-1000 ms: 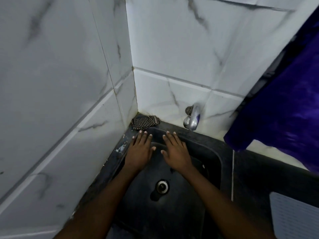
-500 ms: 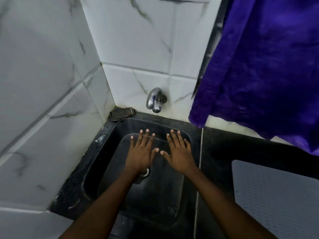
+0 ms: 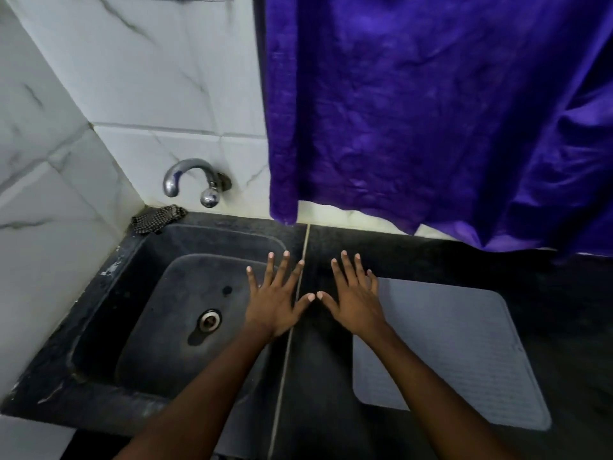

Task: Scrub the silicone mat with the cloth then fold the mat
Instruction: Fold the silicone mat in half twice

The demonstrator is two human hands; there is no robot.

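Observation:
A grey ribbed silicone mat (image 3: 464,353) lies flat on the black counter at the right. A small black-and-white checked cloth (image 3: 158,218) is bunched at the sink's far left corner, under the tap. My left hand (image 3: 275,300) hovers with fingers spread over the sink's right edge, holding nothing. My right hand (image 3: 355,298) is spread the same way, with its fingers over the mat's far left corner. Both thumbs nearly meet above the counter seam.
A black sink (image 3: 109,293) with a metal drain (image 3: 209,320) fills the left side. A chrome tap (image 3: 189,182) sticks out of the white marble-tile wall. A purple curtain (image 3: 431,111) hangs down to the back of the black counter (image 3: 547,293).
The view has swung right, bringing the whole mat into sight. Both spread hands have moved from over the sink basin to the sink's right edge and the mat's corner.

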